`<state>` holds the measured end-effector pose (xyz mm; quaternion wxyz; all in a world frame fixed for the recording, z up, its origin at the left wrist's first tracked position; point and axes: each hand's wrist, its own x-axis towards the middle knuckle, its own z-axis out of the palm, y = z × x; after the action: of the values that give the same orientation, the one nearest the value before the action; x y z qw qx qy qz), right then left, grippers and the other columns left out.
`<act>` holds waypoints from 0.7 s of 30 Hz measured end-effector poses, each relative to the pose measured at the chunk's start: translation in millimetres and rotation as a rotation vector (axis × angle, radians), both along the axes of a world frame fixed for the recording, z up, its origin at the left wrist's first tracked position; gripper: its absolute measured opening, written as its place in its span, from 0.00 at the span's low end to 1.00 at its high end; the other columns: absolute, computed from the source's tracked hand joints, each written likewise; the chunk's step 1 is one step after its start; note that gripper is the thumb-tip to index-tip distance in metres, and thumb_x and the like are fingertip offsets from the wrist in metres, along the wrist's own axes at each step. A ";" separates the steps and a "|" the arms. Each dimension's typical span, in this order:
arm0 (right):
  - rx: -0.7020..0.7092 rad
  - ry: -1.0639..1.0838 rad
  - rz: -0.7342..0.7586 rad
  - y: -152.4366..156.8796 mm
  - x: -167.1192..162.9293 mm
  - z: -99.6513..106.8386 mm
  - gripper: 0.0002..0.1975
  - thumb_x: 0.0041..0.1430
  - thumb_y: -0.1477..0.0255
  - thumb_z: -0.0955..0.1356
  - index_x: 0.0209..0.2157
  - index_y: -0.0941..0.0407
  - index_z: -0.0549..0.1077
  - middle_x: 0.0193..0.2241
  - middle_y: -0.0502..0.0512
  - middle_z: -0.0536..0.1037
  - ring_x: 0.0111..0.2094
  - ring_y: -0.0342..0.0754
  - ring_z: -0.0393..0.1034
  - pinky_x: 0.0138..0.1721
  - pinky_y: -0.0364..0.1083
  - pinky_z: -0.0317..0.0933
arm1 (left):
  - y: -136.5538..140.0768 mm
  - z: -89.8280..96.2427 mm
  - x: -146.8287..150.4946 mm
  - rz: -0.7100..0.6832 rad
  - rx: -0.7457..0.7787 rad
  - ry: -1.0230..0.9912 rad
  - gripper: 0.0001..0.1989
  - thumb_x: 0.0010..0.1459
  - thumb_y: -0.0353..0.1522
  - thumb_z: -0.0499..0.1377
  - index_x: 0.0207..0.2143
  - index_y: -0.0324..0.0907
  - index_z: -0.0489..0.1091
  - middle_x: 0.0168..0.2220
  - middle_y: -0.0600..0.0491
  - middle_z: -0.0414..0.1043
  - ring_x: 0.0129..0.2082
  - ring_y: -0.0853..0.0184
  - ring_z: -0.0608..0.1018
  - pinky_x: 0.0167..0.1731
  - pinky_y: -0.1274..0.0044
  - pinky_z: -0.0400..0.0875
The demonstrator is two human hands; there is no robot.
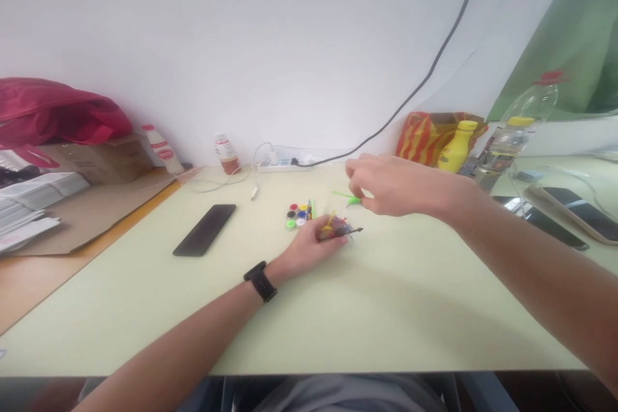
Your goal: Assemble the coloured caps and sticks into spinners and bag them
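Observation:
My left hand (313, 241), with a black watch (261, 280) on its wrist, rests low over the table, fingers closed around a clump of small coloured pieces (342, 226). Yellow, red and bluish bits stick out of it, and a dark stick with a pointed tip (355, 230) juts to the right. Their exact kind is too small to make out. My right hand (381, 183) hovers above and to the right, fingers bent downward and thumb apart from them. Close to its thumb lies a bright green piece (355, 200); whether they touch is unclear.
Small round pots with coloured lids (291, 224) stand left of the hands, beside thin sticks (311, 209). A black phone (205, 230) lies further left. Bottles (226, 154), a power strip (282, 166) and a striped bag (415, 141) line the wall. More phones (541, 222) lie at right.

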<state>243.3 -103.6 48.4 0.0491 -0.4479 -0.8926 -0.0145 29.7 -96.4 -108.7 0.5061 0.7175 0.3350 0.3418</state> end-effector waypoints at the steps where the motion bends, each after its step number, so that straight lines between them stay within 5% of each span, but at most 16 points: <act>1: -0.015 -0.079 -0.045 -1.6 -5.4 2.9 0.09 0.56 0.81 0.71 0.25 0.56 0.72 0.36 0.60 0.76 0.38 0.55 0.71 0.36 0.50 0.58 | 0.2 -0.4 0.0 -0.002 -0.001 -0.007 0.20 0.62 0.42 0.68 0.52 0.42 0.74 0.49 0.45 0.79 0.51 0.56 0.80 0.51 0.67 0.74; 7: -0.093 -0.356 -0.211 -12.5 -26.6 24.7 0.09 0.53 0.85 0.69 0.27 0.57 0.71 0.24 0.55 0.71 0.25 0.50 0.69 0.27 0.48 0.48 | -0.2 0.8 2.5 -0.007 0.013 -0.046 0.19 0.60 0.41 0.69 0.49 0.40 0.75 0.47 0.45 0.79 0.48 0.57 0.80 0.51 0.66 0.75; 15: -0.013 -0.283 -0.104 -9.6 -26.6 26.1 0.11 0.50 0.84 0.68 0.23 0.55 0.66 0.21 0.51 0.62 0.22 0.46 0.60 0.25 0.48 0.43 | 3.9 -3.7 2.9 0.020 0.024 -0.079 0.17 0.58 0.39 0.71 0.46 0.40 0.76 0.49 0.45 0.78 0.50 0.56 0.80 0.55 0.62 0.74; 21: -0.147 -0.097 -0.066 -4.8 -14.8 18.0 0.16 0.52 0.80 0.69 0.20 0.55 0.59 0.19 0.50 0.61 0.19 0.42 0.52 0.25 0.49 0.40 | 0.6 -1.8 2.9 0.007 0.056 -0.035 0.18 0.61 0.39 0.69 0.49 0.42 0.73 0.52 0.44 0.76 0.51 0.56 0.80 0.55 0.62 0.75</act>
<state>228.5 -108.3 66.4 -0.0279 -0.4781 -0.8774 0.0278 32.6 -95.8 -110.6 0.4904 0.7241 0.3188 0.3655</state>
